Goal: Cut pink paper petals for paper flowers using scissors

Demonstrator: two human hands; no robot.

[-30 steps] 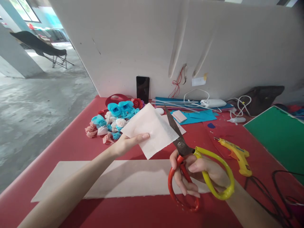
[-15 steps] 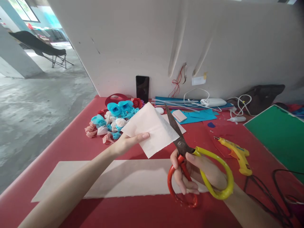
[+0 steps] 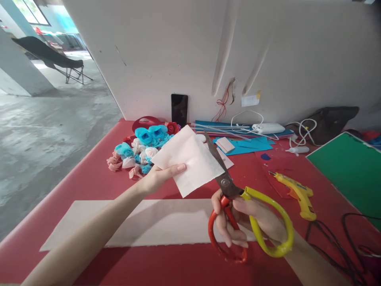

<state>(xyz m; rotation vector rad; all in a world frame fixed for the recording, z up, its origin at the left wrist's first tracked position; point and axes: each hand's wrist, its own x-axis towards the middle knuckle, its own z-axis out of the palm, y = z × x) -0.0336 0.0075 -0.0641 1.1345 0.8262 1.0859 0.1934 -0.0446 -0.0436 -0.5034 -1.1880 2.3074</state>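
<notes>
Your left hand (image 3: pixel 159 177) pinches the pale pink sheet (image 3: pixel 187 161) at its left corner, thumb on top, and holds it up in the air above the red table (image 3: pixel 89 178). Your right hand (image 3: pixel 253 222) is closed around the scissors (image 3: pixel 238 206), with the fingers through the red loop and the yellow loop. The blades lie along the right edge of the sheet, touching it or just beside it; I cannot tell if they are open. The sheet looks thin, light and soft, so I think it will bend and tear easily. Keep your grip near the edge being cut. A long pale strip (image 3: pixel 143 222) lies flat under your arms, and paper flowers (image 3: pixel 143 151) are behind.
</notes>
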